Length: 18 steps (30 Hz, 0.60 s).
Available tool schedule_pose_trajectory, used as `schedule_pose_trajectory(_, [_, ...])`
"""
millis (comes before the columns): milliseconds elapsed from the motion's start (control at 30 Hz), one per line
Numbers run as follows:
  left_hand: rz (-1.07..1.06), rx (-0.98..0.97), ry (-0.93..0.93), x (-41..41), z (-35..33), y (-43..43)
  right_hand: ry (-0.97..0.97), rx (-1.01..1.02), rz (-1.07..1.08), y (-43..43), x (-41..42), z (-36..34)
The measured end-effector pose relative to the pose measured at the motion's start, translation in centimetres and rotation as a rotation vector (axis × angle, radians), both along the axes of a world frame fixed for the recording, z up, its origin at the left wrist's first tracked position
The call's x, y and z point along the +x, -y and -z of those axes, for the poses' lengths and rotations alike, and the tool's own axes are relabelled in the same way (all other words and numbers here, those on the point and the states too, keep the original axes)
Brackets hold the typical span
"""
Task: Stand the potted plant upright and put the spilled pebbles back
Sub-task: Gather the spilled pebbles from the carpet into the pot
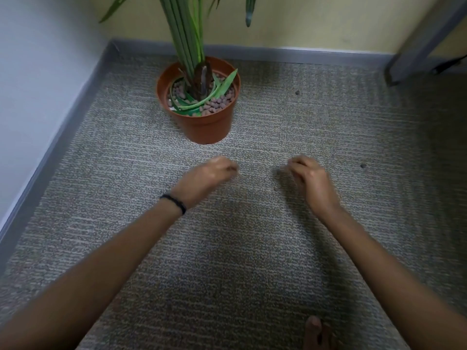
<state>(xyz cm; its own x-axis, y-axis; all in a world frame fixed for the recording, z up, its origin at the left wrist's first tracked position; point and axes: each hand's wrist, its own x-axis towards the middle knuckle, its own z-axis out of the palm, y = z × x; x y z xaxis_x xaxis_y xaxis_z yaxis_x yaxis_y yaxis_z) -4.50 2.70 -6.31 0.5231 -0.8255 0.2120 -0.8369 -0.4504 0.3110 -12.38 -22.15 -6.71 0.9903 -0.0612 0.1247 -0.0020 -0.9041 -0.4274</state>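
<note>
Head view: potted plant (pixel 198 102) upright on carpet (pixel 252 248) near the wall corner, pebbles (pixel 217 103) inside. Left hand (pixel 207 179) and right hand (pixel 309 179) curled, fingers together; contents impossible to tell. Loose pebble (pixel 363 165) right.

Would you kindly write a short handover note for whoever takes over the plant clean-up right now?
Left hand: fingers curled shut above the carpet; whether they hold pebbles cannot be told.
Right hand: fingers curled the same way, contents unclear.
Pot: upright near the corner, pebbles inside.
Done: plant stood up, most pebbles back.
Left: stray pebbles on the carpet, one right of the pot, one far right, one by the right hand.
</note>
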Motion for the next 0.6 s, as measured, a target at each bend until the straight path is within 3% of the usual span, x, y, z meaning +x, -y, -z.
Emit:
schedule_pose_trajectory(100, [-0.21,-0.148,0.09,3.6,-3.6,-0.5,0.047,-0.05,-0.145,-2.0,4.6,-2.4])
schedule_pose_trajectory(233, [-0.501,-0.377,0.065,7.4,-6.6,-1.0,0.1,-0.133,-0.366,-5.1,10.1,-5.1])
schedule_pose_trajectory(333, [-0.55,-0.414,0.025,8.4,-6.6,-0.4,0.158,-0.118,-0.406,-7.5,14.2,-6.3])
schedule_pose_trajectory(467, [-0.604,-0.427,-0.012,9.1,-5.2,0.4,-0.002,-0.208,-0.559,-9.6,18.2,-5.8])
schedule_pose_trajectory(600, [-0.694,-0.455,-0.135,9.9,-3.7,0.2,-0.055,-0.133,-0.574,-9.2,17.8,-5.2])
